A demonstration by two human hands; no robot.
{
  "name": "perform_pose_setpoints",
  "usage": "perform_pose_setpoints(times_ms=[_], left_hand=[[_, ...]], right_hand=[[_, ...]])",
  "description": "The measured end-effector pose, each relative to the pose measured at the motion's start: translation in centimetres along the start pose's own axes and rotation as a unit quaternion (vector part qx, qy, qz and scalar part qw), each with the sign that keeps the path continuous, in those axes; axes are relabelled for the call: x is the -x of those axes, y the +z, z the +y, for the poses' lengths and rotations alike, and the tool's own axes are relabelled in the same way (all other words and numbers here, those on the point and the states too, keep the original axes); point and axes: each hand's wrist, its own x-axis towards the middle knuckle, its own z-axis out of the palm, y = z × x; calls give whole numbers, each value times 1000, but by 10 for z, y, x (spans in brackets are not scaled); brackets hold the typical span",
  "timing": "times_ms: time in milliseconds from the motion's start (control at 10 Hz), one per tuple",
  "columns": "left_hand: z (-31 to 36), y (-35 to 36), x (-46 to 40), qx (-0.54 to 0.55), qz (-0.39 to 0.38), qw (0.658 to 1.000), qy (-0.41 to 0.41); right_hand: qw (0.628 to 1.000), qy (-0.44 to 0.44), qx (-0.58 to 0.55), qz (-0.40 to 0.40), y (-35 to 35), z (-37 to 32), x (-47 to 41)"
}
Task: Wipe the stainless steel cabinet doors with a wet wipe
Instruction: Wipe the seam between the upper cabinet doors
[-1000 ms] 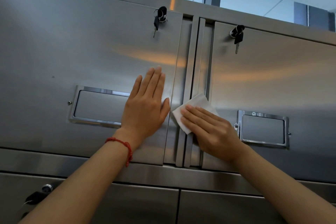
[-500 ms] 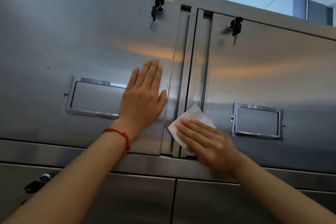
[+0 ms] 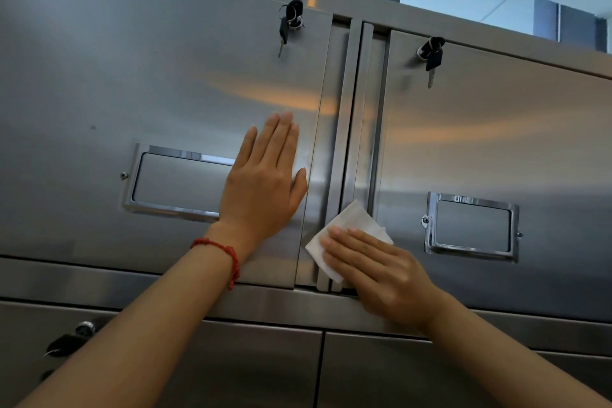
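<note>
Two stainless steel cabinet doors fill the view: the left door and the right door. They meet at a vertical ridged seam. My left hand lies flat on the left door, fingers straight and pointing up, a red bracelet on its wrist. My right hand presses a folded white wet wipe with straight fingers against the bottom of the seam, near the doors' lower edge. Part of the wipe is hidden under my fingers.
Each door has a recessed label frame, left frame and right frame, and a lock with hanging keys, left keys and right keys. Lower cabinet doors sit below a horizontal rail; another key hangs at lower left.
My right hand has slid the wipe down along the seam toward the doors' bottom edge. My left hand has stayed flat on the left door.
</note>
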Motion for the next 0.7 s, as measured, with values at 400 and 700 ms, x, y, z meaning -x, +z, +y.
perform_pose_setpoints(times_ms=[400, 700], left_hand=[[0, 1, 1, -2, -3, 1000, -1], [0, 1, 1, 1, -6, 1000, -3]], right_hand=[[1000, -1, -16, 0, 1, -2, 3], [999, -40, -18, -23, -9, 6, -2]])
